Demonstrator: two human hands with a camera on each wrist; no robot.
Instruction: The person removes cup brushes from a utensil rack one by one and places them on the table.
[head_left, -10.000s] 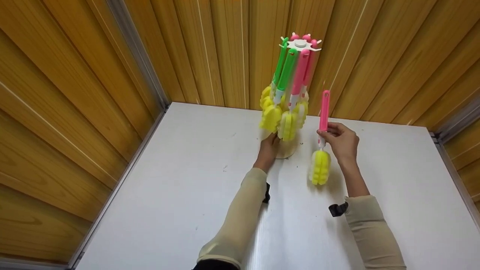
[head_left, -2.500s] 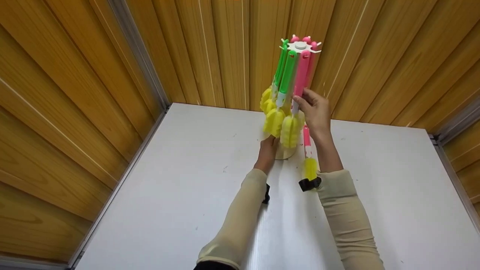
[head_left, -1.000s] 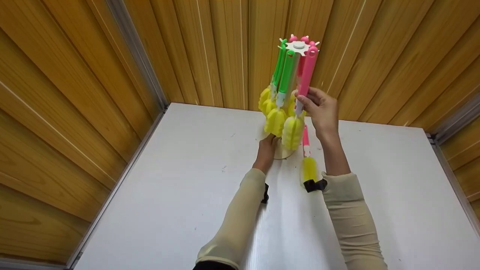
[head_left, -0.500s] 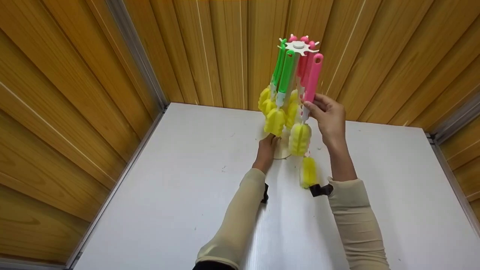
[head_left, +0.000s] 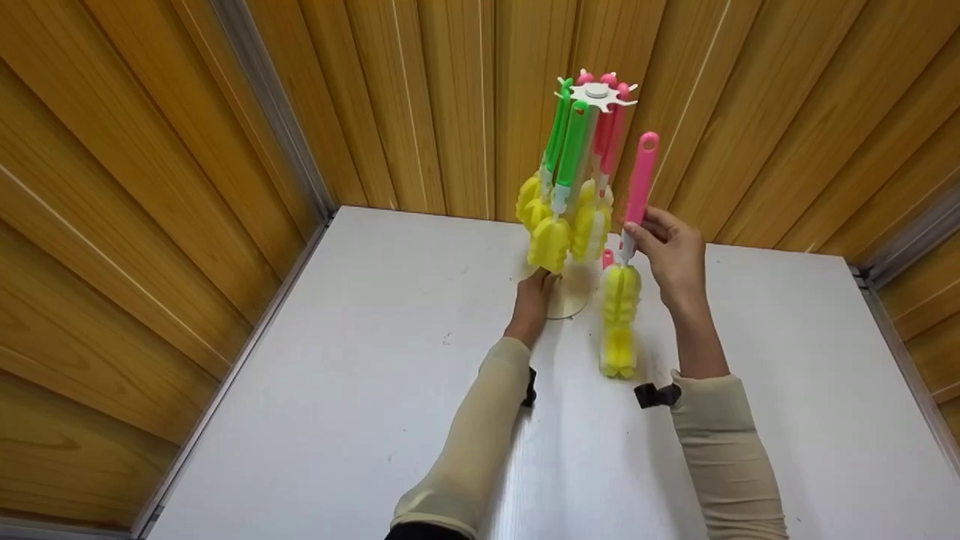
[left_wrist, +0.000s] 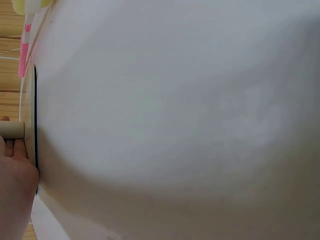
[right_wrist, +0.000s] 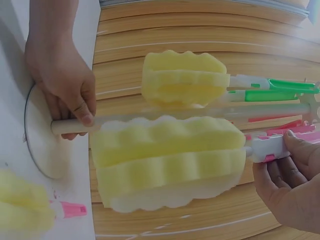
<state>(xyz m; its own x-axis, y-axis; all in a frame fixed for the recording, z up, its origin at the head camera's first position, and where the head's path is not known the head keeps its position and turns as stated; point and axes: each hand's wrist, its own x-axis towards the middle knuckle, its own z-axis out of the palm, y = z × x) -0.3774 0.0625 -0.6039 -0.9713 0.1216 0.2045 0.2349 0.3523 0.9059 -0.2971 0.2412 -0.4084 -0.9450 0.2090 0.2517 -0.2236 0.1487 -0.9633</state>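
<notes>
Recording booth/test setup: bare white table (head_left: 375,390) boxed in by wood-panel walls (head_left: 150,187).

Brush (head_left: 634,217) pink w/ yellow sponge; table (head_left: 375,390) white

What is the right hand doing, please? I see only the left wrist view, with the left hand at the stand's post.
Observer: The right hand pinches a pink-handled brush just above its yellow sponge and holds it upright beside the stand.
Operator: Is that brush hooked onto the stand?
Observer: No. In the head view its handle top is clear of the stand's white top wheel.
Operator: Does anything hang from that wheel?
Observer: Yes, green-handled brushes and other pink ones hang there, sponges down.
</notes>
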